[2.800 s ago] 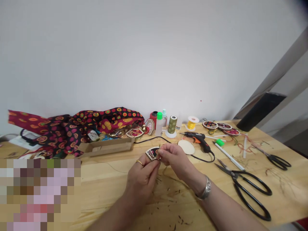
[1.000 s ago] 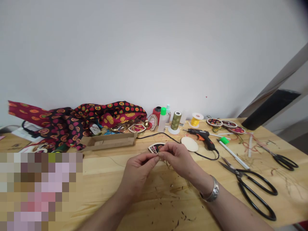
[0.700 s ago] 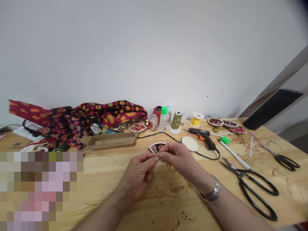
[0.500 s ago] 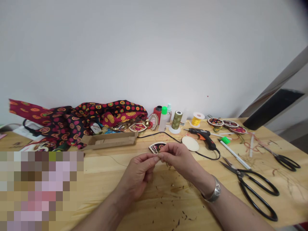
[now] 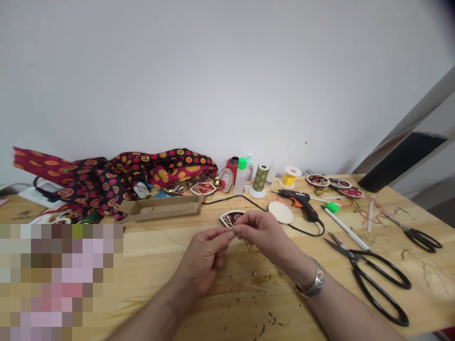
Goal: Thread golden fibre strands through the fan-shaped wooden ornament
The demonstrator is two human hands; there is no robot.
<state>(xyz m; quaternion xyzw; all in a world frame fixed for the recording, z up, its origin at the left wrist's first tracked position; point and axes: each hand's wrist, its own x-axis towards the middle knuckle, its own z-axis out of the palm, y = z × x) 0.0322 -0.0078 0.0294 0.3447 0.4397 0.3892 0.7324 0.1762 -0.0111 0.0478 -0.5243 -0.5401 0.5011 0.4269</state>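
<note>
My left hand and my right hand meet fingertip to fingertip above the wooden table, both pinched. Between the pinches is something thin like a thread, too fine to make out. A small fan-shaped wooden ornament with red patterned cloth sits just behind my right fingers; whether they touch it is unclear. A silver bracelet is on my right wrist.
Large black scissors lie at the right, smaller scissors farther right. A glue gun, a wooden oval, thread spools, bottles, a cardboard tray and patterned cloth line the back. Thread scraps litter the front.
Since 2.8 s ago my left hand has turned and dropped slightly, and the view has shifted a little. Over the last second the hands have hardly moved.
</note>
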